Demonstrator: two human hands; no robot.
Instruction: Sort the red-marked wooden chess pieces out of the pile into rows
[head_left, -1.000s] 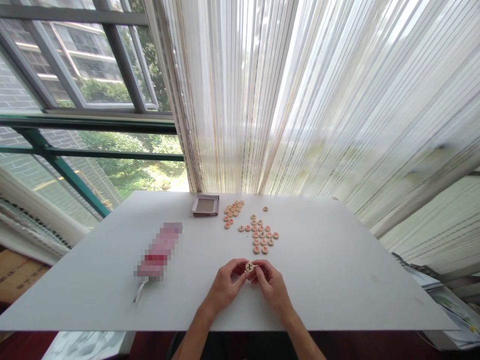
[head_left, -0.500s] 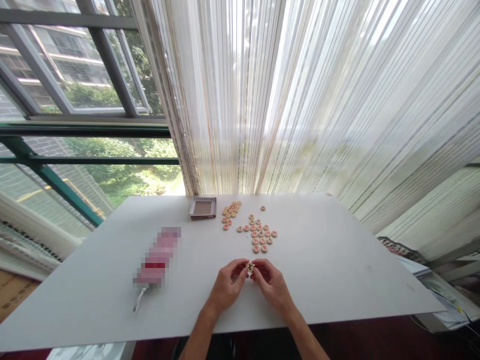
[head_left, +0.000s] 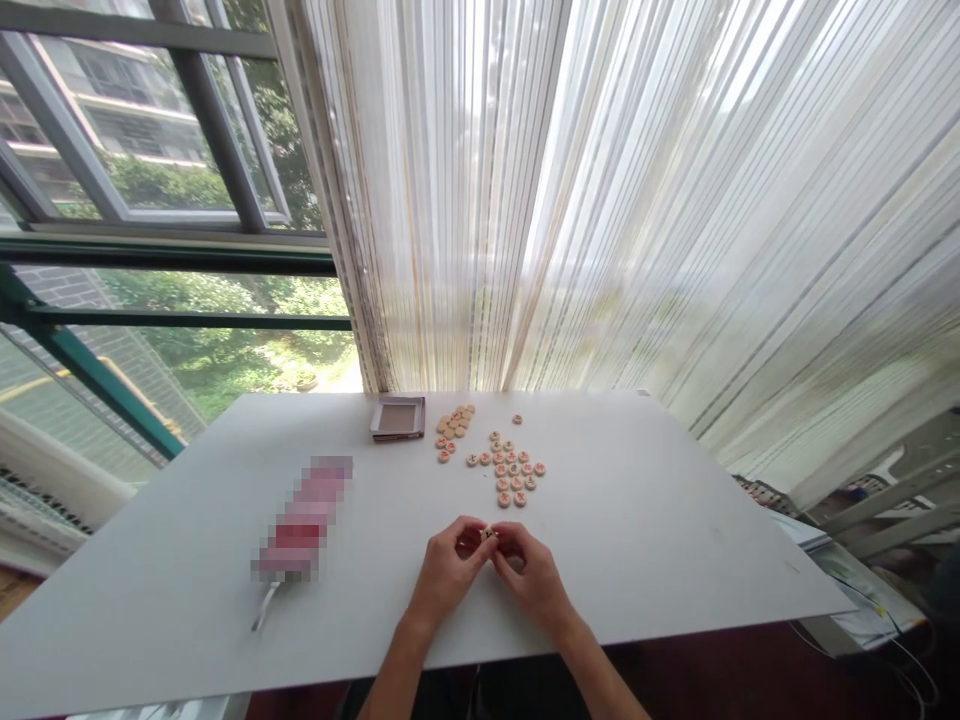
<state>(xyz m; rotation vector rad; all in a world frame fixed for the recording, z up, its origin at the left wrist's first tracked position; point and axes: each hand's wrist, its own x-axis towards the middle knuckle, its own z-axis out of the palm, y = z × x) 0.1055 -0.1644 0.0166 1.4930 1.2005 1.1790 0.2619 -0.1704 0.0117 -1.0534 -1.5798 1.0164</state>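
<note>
Between the fingertips of both hands is a Chinese chess piece (head_left: 489, 534), pale wood with a dark mark, partly covered by the thumbs. My left hand (head_left: 450, 566) grips it from the left, fingers curled. From the right my right hand (head_left: 528, 572) pinches the same piece. Just beyond the hands lies a cluster of round chess pieces (head_left: 514, 470), mostly with red characters and a few dark ones, set close together in rows. Farther back on the left is a heap of chess pieces (head_left: 456, 422), mostly blank side up. A lone piece (head_left: 517, 419) lies behind the cluster.
A shallow open box (head_left: 398, 418) stands at the table's back left. A blurred pink object (head_left: 300, 525) with a white strap lies on the left of the white table (head_left: 637, 540). Striped curtains (head_left: 465, 200) hang behind; an open window (head_left: 142, 120) is at left.
The view has shifted slightly. The piece in my fingers has tipped, and the thumbs now cover more of its marked face. The pieces on the table appear unmoved.
</note>
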